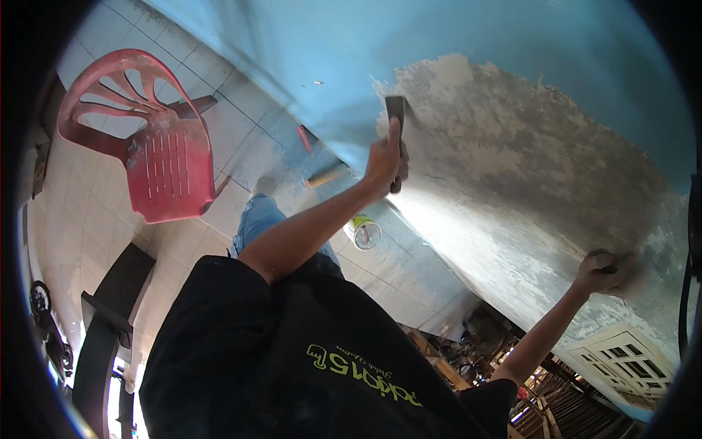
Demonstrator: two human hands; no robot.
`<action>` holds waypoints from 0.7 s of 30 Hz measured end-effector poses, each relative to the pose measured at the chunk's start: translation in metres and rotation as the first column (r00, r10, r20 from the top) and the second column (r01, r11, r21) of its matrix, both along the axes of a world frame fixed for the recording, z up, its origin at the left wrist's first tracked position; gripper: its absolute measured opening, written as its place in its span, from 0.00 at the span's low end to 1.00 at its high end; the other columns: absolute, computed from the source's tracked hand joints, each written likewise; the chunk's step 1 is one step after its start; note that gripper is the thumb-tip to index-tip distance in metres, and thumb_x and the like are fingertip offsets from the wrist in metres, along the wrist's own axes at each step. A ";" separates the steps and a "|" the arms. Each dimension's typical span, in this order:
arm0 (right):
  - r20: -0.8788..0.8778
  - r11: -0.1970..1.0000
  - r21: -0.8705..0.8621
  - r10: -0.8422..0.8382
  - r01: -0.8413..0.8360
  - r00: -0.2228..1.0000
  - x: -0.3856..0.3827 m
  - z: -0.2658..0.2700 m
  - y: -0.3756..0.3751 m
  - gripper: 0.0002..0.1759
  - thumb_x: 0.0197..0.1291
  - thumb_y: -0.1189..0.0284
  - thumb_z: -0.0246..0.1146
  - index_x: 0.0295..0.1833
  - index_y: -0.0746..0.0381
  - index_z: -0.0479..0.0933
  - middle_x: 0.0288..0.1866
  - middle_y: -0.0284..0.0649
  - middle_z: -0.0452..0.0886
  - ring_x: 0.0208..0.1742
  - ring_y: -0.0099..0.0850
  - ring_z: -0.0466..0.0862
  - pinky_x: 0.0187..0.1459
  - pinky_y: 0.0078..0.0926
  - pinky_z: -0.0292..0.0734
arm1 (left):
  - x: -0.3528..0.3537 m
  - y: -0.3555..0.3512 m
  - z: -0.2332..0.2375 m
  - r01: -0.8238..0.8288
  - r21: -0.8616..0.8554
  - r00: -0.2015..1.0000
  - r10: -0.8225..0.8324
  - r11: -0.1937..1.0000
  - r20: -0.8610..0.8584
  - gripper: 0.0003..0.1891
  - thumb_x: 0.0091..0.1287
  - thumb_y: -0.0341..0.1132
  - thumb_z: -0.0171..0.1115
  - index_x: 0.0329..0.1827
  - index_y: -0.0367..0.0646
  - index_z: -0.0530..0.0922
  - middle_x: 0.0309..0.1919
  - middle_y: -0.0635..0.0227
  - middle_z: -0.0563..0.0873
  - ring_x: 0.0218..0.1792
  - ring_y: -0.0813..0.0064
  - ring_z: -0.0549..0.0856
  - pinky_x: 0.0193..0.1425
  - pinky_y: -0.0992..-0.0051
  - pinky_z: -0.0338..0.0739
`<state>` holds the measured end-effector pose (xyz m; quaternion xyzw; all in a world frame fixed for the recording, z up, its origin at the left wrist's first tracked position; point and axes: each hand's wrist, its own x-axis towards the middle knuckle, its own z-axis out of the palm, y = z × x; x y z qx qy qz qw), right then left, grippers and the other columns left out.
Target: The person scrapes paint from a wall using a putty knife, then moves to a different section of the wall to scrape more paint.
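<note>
My left hand is wrapped round a dark, flat scraper, its wide end lying against the wall at the edge of a bare patch. Farther right, my right hand is closed on a dark-handled tool against the wall. Motion blurs that tool's far end, and I cannot make out its kind. The wall's blue paint surrounds the large, rough, grey-white patch between and above my hands.
A dusty red plastic chair stands on the tiled floor. Near the wall base lie a paint roller and a small red object, with a tin close by. A white lattice vent and a dark bench are lower down.
</note>
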<state>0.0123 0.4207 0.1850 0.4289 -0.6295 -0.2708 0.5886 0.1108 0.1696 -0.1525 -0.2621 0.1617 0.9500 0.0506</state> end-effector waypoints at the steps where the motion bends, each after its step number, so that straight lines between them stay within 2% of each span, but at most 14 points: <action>1: 0.015 1.000 0.012 0.000 -0.001 1.000 0.002 0.001 0.001 0.20 0.69 0.60 0.50 0.59 0.60 0.72 0.67 0.46 0.62 0.70 0.40 0.61 0.67 0.51 0.58 | -0.006 -0.011 0.003 -0.077 -0.011 0.997 0.077 0.997 0.009 0.29 0.68 0.66 0.47 0.21 0.52 0.59 0.12 0.81 0.58 0.11 0.87 0.57 0.14 0.79 0.51; 2: 0.023 1.000 0.018 -0.005 0.005 1.000 0.003 0.000 0.002 0.20 0.69 0.60 0.50 0.59 0.60 0.72 0.67 0.46 0.62 0.70 0.40 0.61 0.67 0.51 0.58 | -0.009 -0.018 0.003 -0.151 -0.022 0.988 0.152 0.988 0.021 0.29 0.68 0.66 0.48 0.20 0.52 0.59 0.12 0.81 0.58 0.11 0.87 0.58 0.14 0.79 0.51; 6: -0.015 1.000 -0.014 0.000 -0.001 1.000 0.002 -0.002 0.000 0.22 0.69 0.57 0.50 0.59 0.59 0.73 0.67 0.45 0.64 0.69 0.40 0.62 0.66 0.50 0.58 | 0.000 -0.007 0.007 -0.132 -0.064 0.990 0.135 0.989 0.039 0.30 0.68 0.66 0.48 0.20 0.51 0.61 0.12 0.80 0.59 0.11 0.85 0.60 0.14 0.78 0.54; 7: -0.023 1.000 -0.020 -0.001 0.000 1.000 0.003 -0.003 -0.001 0.22 0.69 0.57 0.50 0.60 0.59 0.73 0.67 0.43 0.65 0.68 0.40 0.64 0.65 0.49 0.58 | 0.007 -0.002 0.008 -0.016 -0.050 0.996 0.020 0.999 0.089 0.30 0.68 0.65 0.48 0.20 0.49 0.62 0.11 0.79 0.60 0.11 0.83 0.62 0.14 0.77 0.57; 8: -0.031 1.000 -0.026 0.011 -0.012 0.999 0.003 -0.003 -0.001 0.22 0.69 0.57 0.50 0.60 0.59 0.73 0.67 0.43 0.65 0.68 0.40 0.64 0.65 0.49 0.58 | 0.012 -0.004 0.006 0.044 0.023 0.999 -0.044 0.999 0.014 0.30 0.69 0.65 0.48 0.20 0.49 0.64 0.11 0.78 0.62 0.10 0.81 0.64 0.14 0.77 0.59; 10: 0.009 0.999 -0.031 0.038 -0.037 0.999 0.001 -0.002 -0.001 0.22 0.69 0.57 0.51 0.60 0.58 0.73 0.67 0.43 0.65 0.69 0.39 0.63 0.66 0.48 0.58 | 0.002 -0.012 0.014 -0.051 -0.107 0.989 0.066 0.993 0.133 0.30 0.68 0.66 0.48 0.20 0.50 0.63 0.11 0.79 0.59 0.10 0.83 0.61 0.14 0.78 0.56; 11: 0.014 0.999 -0.027 0.042 -0.042 0.999 0.001 -0.002 -0.002 0.22 0.69 0.57 0.51 0.60 0.58 0.73 0.67 0.43 0.65 0.69 0.39 0.63 0.66 0.48 0.58 | -0.001 -0.017 0.009 -0.055 -0.103 0.988 0.070 0.993 0.138 0.30 0.68 0.66 0.48 0.20 0.50 0.63 0.11 0.79 0.59 0.10 0.83 0.61 0.14 0.78 0.56; 13: -0.011 1.000 -0.028 0.008 -0.008 1.000 0.002 -0.002 -0.001 0.22 0.69 0.57 0.51 0.60 0.59 0.74 0.67 0.43 0.65 0.69 0.39 0.63 0.66 0.48 0.58 | -0.008 -0.029 -0.003 -0.194 -0.014 0.981 0.193 0.981 -0.025 0.30 0.67 0.67 0.49 0.19 0.52 0.63 0.10 0.79 0.59 0.10 0.83 0.58 0.14 0.77 0.53; 14: -0.008 1.000 -0.025 0.009 -0.009 1.000 0.003 -0.001 0.000 0.22 0.69 0.57 0.51 0.60 0.59 0.74 0.67 0.43 0.65 0.69 0.39 0.63 0.66 0.48 0.58 | -0.004 -0.019 -0.001 -0.195 -0.011 0.981 0.195 0.981 -0.022 0.30 0.67 0.67 0.49 0.19 0.52 0.63 0.10 0.79 0.59 0.10 0.83 0.58 0.14 0.77 0.53; 16: -0.016 0.999 -0.023 -0.034 0.034 0.999 0.003 -0.002 0.000 0.21 0.68 0.59 0.49 0.59 0.59 0.72 0.67 0.45 0.63 0.69 0.39 0.62 0.66 0.51 0.58 | 0.002 0.004 0.005 -0.031 -0.053 0.989 0.038 0.998 0.141 0.30 0.67 0.67 0.48 0.19 0.51 0.62 0.12 0.79 0.60 0.10 0.83 0.61 0.14 0.76 0.57; 17: -0.017 0.999 -0.024 -0.032 0.031 0.999 0.003 -0.001 0.002 0.21 0.68 0.59 0.49 0.59 0.59 0.72 0.67 0.45 0.63 0.69 0.39 0.62 0.66 0.51 0.58 | 0.007 0.004 0.000 0.027 0.092 0.998 -0.032 0.995 0.061 0.30 0.68 0.66 0.48 0.21 0.50 0.63 0.12 0.78 0.61 0.10 0.81 0.62 0.14 0.75 0.58; 18: -0.015 0.999 -0.021 -0.035 0.035 0.999 0.002 -0.001 0.005 0.21 0.68 0.59 0.50 0.59 0.59 0.72 0.67 0.45 0.62 0.69 0.39 0.62 0.66 0.51 0.58 | 0.003 0.004 -0.003 0.025 0.090 0.998 -0.030 0.996 0.057 0.30 0.68 0.66 0.48 0.21 0.50 0.63 0.12 0.78 0.61 0.10 0.81 0.62 0.14 0.75 0.58; 21: 0.010 1.000 -0.008 -0.018 0.018 1.000 0.001 0.000 0.003 0.21 0.68 0.59 0.50 0.59 0.59 0.72 0.67 0.45 0.62 0.69 0.40 0.62 0.67 0.51 0.58 | -0.003 -0.011 0.006 -0.122 0.014 0.988 0.120 0.992 0.101 0.28 0.68 0.66 0.48 0.23 0.51 0.61 0.13 0.80 0.58 0.11 0.84 0.58 0.15 0.78 0.54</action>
